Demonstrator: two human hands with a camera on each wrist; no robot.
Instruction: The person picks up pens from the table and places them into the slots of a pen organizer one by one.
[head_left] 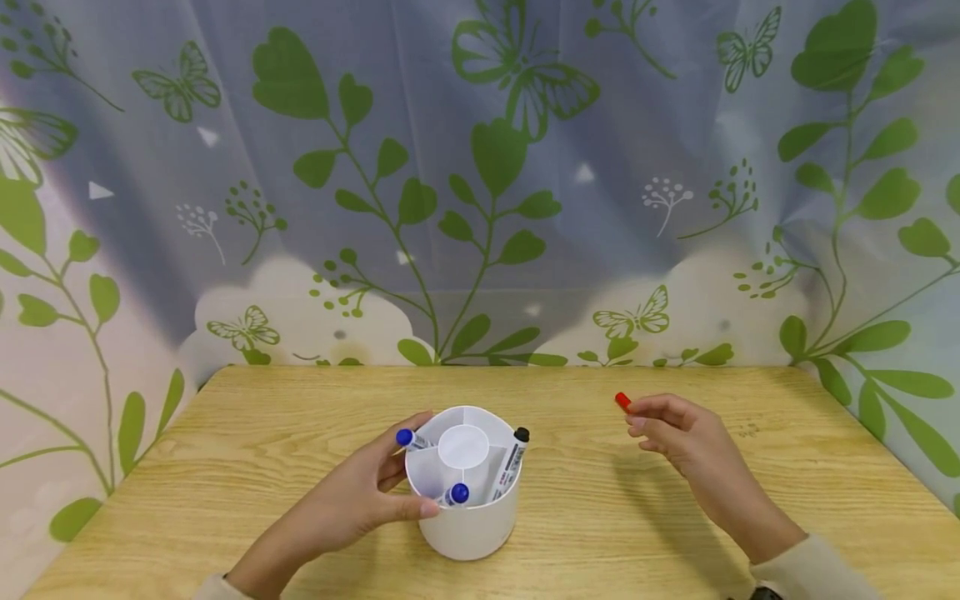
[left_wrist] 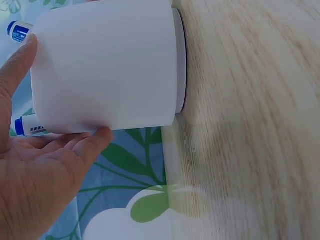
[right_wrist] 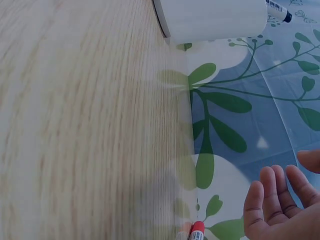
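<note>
A white round pen holder (head_left: 468,533) stands on the table, split into compartments around a round middle cup. My left hand (head_left: 352,500) grips its left side, thumb at the near rim and fingers around the far side. Inside lean two blue-capped markers, one at the left rim (head_left: 406,438) and one at the front (head_left: 457,494), plus a black-capped marker (head_left: 517,450) on the right. My right hand (head_left: 693,450) hovers over the table, fingers loosely bent. Past its fingertips shows a red-capped marker (right_wrist: 198,231), lying on the table apart from the fingers in the right wrist view.
The wood-grain table (head_left: 300,433) reaches back to a curtain (head_left: 420,208) printed with green leaves and butterflies. Table surface lies between the holder and my right hand.
</note>
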